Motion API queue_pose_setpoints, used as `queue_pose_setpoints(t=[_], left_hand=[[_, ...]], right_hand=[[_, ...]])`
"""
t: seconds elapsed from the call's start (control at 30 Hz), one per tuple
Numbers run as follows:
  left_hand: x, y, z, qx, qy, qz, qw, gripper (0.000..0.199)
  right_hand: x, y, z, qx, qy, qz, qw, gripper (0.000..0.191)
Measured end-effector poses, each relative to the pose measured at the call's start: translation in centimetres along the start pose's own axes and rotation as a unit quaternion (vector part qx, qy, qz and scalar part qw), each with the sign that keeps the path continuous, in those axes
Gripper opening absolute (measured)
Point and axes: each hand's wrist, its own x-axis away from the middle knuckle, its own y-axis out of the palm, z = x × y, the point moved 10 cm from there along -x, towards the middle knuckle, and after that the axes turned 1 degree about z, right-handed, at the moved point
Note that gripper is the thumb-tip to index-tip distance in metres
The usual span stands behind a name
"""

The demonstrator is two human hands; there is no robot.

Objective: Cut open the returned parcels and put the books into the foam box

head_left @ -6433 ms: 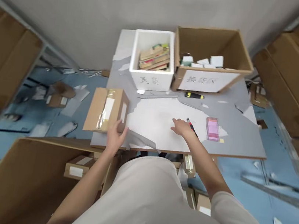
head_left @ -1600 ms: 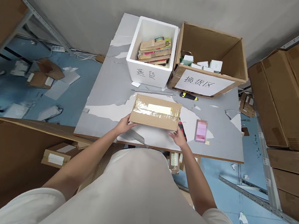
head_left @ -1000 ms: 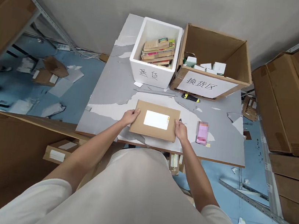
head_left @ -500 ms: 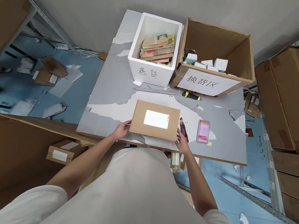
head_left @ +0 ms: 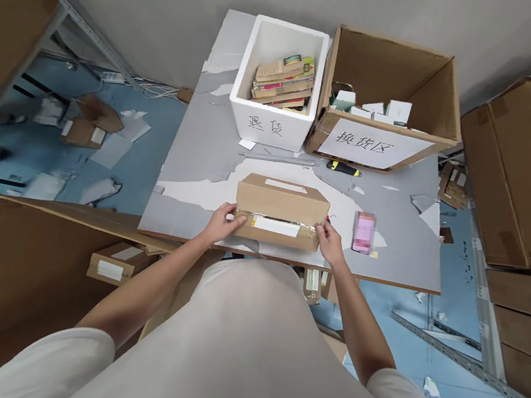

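While hands point(head_left: 223, 224) point(head_left: 331, 243) half-curled, taped box point(head_left: 282, 199) in grip, pkts point(head_left: 281, 84) in white bin point(head_left: 294, 132), white ctns point(head_left: 398, 113) in lg cdbd box point(head_left: 388, 65)

Both hands point(head_left: 220, 225) apart, gripping; forearms point(head_left: 164, 270) angled inward.

Storeroom with cartons point(head_left: 520, 175) on metal racks point(head_left: 487, 335)
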Motion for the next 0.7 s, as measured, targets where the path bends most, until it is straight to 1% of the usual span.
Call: queue_pose_setpoints(t=[0.07, 0.13, 0.23, 0.3, 0.33, 0.37, 0.43, 0.47, 0.53, 0.57, 0.63, 0.7], left_hand=[[-0.5, -0.3, 0.9, -0.008, -0.003, 0.017, 1.000, 0.052], [-1.2, -0.3, 1.4, -0.017, -0.004, 0.037, 0.999, 0.053], [-2.4, -0.3, 1.6, -0.027, -0.015, 0.075, 0.997, 0.053], [-3.3, -0.3, 1.7, -0.028, -0.029, 0.094, 0.995, 0.054], [-3.7, -0.3, 1.7, -0.031, -0.033, 0.102, 0.994, 0.054], [-4.0, -0.2, 1.9, -0.036, -0.034, 0.107, 0.993, 0.054], [-4.6, -0.2, 2.2, -0.049, -0.035, 0.112, 0.992, 0.053], [-4.7, -0.2, 2.3, -0.055, -0.035, 0.115, 0.991, 0.054], [-4.7, -0.3, 2.6, -0.064, -0.034, 0.120, 0.990, 0.057], [-4.6, -0.4, 2.9, -0.071, -0.027, 0.126, 0.989, 0.059], [-4.0, -0.7, 3.9, -0.096, 0.003, 0.149, 0.984, 0.063], [-3.0, -0.9, 5.3, -0.143, 0.050, 0.177, 0.973, 0.064]], right_hand=[[-0.7, -0.3, -0.9, 0.016, -0.002, 0.014, 1.000, 0.053], [-1.5, -0.3, -1.1, 0.009, -0.002, 0.029, 1.000, 0.056], [-2.6, 0.0, 0.1, -0.038, 0.005, 0.036, 0.999, 0.059], [-3.2, 0.0, 1.9, -0.064, 0.022, 0.040, 0.997, 0.060], [-3.5, -0.2, 3.0, -0.054, 0.034, 0.048, 0.997, 0.060], [-3.6, -0.6, 4.3, -0.023, 0.048, 0.062, 0.997, 0.058], [-3.5, -1.5, 6.9, 0.073, 0.087, 0.091, 0.989, 0.054], [-3.3, -1.7, 8.2, 0.120, 0.112, 0.095, 0.982, 0.053], [-2.8, -1.6, 10.6, 0.182, 0.164, 0.079, 0.966, 0.059], [-2.5, -1.3, 11.6, 0.198, 0.185, 0.067, 0.960, 0.061], [-2.2, -0.9, 12.8, 0.216, 0.205, 0.053, 0.953, 0.061], [-2.3, -1.0, 13.0, 0.216, 0.202, 0.053, 0.954, 0.059]])
